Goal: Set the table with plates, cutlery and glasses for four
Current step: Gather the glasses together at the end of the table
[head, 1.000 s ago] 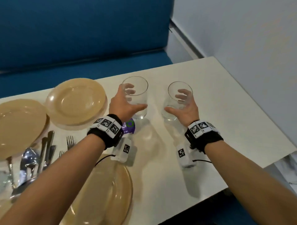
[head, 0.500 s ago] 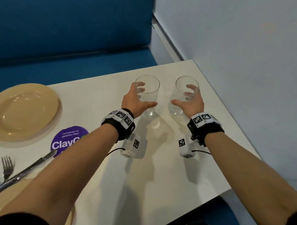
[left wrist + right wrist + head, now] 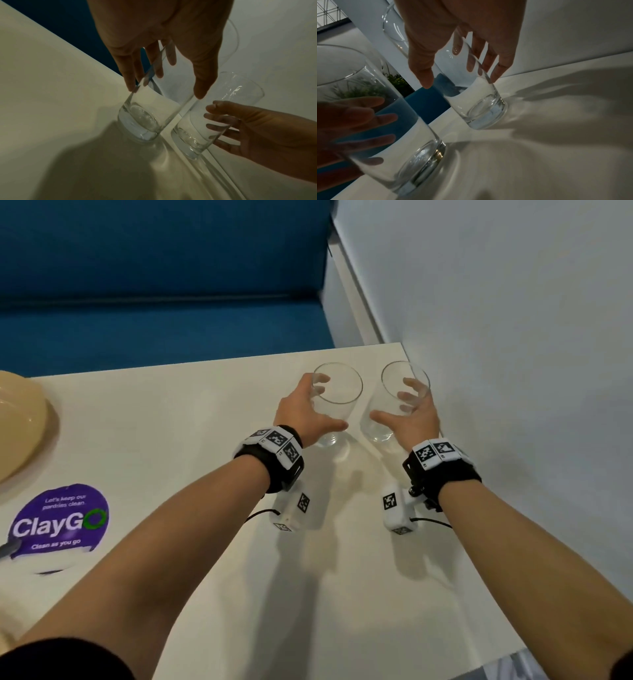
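Two clear, empty drinking glasses stand upright side by side at the far right corner of the white table (image 3: 205, 440). My left hand (image 3: 330, 405) holds the left glass (image 3: 342, 392), fingers round its far side and thumb on the near side. My right hand (image 3: 392, 405) holds the right glass (image 3: 394, 385) the same way. In the left wrist view my left hand (image 3: 164, 90) wraps the left glass (image 3: 145, 115), whose base is at the tabletop. The right wrist view has my right hand (image 3: 460, 81) round the right glass (image 3: 479, 105), with its base low on the table.
A beige plate (image 3: 17, 422) lies at the left edge, with a purple ClayGo sticker (image 3: 61, 518) below it. A blue bench (image 3: 154, 302) runs behind the table. The white wall (image 3: 513, 337) stands close to the right of the glasses. The table's right edge (image 3: 493, 604) is near my right forearm.
Both hands carried the glasses rightward and away from the plates, to the far corner by the wall. The glasses now stand closer together. The other plates and cutlery left the view.
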Demonstrator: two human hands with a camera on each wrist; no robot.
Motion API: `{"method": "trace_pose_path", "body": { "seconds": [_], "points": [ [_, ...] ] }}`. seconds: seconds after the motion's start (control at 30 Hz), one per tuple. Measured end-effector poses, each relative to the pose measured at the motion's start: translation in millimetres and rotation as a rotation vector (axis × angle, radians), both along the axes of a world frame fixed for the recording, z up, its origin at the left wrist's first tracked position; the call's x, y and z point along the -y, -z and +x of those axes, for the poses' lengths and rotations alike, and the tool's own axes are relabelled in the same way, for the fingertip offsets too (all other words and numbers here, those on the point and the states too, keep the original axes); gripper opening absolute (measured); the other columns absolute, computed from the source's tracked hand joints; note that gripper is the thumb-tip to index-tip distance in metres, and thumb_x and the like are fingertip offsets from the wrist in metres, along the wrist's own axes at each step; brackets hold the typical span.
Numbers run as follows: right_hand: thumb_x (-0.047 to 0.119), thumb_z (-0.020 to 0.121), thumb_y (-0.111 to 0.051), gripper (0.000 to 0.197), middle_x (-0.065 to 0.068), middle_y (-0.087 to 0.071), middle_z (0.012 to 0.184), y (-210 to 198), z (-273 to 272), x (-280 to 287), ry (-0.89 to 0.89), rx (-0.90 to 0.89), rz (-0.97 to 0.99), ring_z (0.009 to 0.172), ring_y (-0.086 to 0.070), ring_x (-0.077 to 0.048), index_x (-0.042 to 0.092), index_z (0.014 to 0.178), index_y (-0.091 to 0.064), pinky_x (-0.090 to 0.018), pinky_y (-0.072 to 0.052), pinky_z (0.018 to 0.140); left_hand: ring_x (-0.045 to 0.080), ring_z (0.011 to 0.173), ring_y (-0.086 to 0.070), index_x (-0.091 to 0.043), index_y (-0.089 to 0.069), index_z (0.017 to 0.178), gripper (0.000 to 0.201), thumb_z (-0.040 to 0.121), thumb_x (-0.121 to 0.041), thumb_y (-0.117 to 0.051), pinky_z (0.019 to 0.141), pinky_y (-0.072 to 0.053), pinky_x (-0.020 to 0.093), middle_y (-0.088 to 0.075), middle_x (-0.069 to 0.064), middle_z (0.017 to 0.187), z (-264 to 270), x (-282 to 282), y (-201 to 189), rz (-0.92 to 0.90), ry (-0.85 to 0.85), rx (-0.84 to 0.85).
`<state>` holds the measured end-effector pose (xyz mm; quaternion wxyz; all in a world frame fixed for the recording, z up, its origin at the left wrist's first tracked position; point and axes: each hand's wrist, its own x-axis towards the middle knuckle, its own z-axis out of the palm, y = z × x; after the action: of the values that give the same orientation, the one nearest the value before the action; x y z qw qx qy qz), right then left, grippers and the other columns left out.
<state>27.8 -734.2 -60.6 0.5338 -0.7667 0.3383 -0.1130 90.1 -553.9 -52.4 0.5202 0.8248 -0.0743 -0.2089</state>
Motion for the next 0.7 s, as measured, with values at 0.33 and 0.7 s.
{"method": "trace_pose_path", "body": {
  "seconds": [0.33, 0.7],
  "points": [
    [0.013, 0.061, -0.086, 0.080, -0.003, -0.054, 0.127, 6.7, 25.2, 27.6, -0.048, 0.045, 0.024, 0.116, -0.052, -0.017, 0.021, 0.128, -0.043, -0.028, -0.044, 0.100, 0.016, 0.114, -0.053, -0.026, -0.043, 0.128, 0.078, 0.063, -0.020, -0.086, 0.087, -0.041, 0.021, -0.052, 0.004, 0.137, 14.4, 44.7, 1.8, 0.016, -0.025, 0.025],
    [0.014, 0.063, -0.085, 0.081, -0.003, -0.053, 0.130, 9.0, 27.1, 24.6, -0.058, 0.033, 0.025, 0.121, -0.050, -0.018, 0.022, 0.133, -0.043, -0.028, -0.044, 0.100, 0.020, 0.120, -0.051, -0.022, -0.044, 0.128, 0.077, 0.064, -0.021, -0.086, 0.088, -0.040, 0.021, -0.053, 0.005, 0.133, 17.9, 48.0, 6.8, 0.023, -0.063, 0.041]
  ]
}}
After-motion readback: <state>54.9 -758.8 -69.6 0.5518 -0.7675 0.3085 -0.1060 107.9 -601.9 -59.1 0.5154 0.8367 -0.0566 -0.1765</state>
